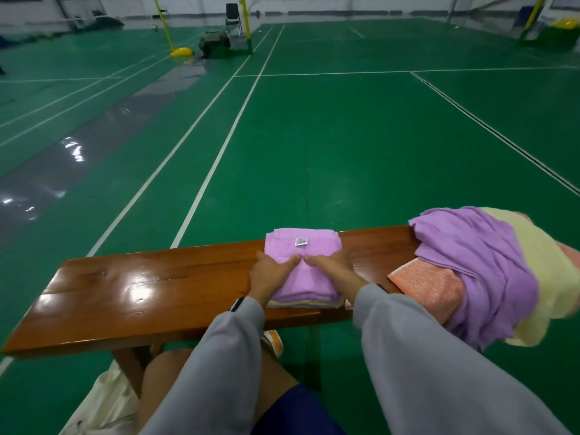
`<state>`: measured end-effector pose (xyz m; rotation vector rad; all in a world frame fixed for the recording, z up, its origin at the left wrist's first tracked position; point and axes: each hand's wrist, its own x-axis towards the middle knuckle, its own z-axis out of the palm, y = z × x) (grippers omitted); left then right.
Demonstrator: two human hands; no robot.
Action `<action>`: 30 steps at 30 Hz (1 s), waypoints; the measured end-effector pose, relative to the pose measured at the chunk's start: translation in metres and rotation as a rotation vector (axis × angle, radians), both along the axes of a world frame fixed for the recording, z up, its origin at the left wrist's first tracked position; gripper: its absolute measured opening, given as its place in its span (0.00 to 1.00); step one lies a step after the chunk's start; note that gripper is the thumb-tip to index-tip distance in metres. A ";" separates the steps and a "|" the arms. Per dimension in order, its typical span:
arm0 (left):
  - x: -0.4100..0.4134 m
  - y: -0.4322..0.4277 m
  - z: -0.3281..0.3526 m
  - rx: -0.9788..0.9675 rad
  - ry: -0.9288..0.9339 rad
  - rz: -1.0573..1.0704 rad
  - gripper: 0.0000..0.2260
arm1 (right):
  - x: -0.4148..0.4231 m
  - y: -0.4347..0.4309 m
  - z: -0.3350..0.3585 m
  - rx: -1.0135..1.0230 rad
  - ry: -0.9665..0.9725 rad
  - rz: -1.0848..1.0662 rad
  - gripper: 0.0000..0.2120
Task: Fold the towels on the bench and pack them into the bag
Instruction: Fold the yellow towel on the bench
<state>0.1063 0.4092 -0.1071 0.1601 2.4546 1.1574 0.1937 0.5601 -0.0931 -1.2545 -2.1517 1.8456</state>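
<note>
A folded purple towel (303, 255) with a small white label lies on top of a short stack on the brown wooden bench (150, 293); a pale yellow folded edge shows beneath it. My left hand (271, 273) and my right hand (334, 266) rest on the stack's left and right sides, thumbs nearly meeting on top, fingers wrapped over its edges. To the right sits a loose pile: a purple towel (480, 265), a pale yellow towel (546, 271) and an orange patterned towel (426, 285). A cream cloth bag (103, 403) lies on the floor at lower left.
The bench's left half (119, 296) is bare and glossy. Behind it stretches a green court floor with white lines (219, 146). Far off stand yellow net posts (164, 23), a dark chair (233, 18) and a dark bag. My knees are under the bench.
</note>
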 end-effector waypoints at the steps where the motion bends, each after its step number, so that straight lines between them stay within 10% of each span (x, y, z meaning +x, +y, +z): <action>1: -0.005 -0.004 0.004 0.143 -0.131 0.022 0.55 | 0.000 0.005 0.006 -0.170 0.025 0.010 0.22; 7: 0.001 -0.045 0.032 0.615 -0.724 0.011 0.36 | 0.026 0.008 0.036 -0.673 -0.031 0.151 0.29; 15: 0.008 -0.115 0.098 0.701 -0.540 0.018 0.30 | 0.024 -0.067 0.087 -0.668 0.331 0.251 0.27; 30: 0.054 -0.378 0.136 0.906 -0.119 0.451 0.22 | -0.056 -0.303 0.147 -0.578 0.190 0.984 0.35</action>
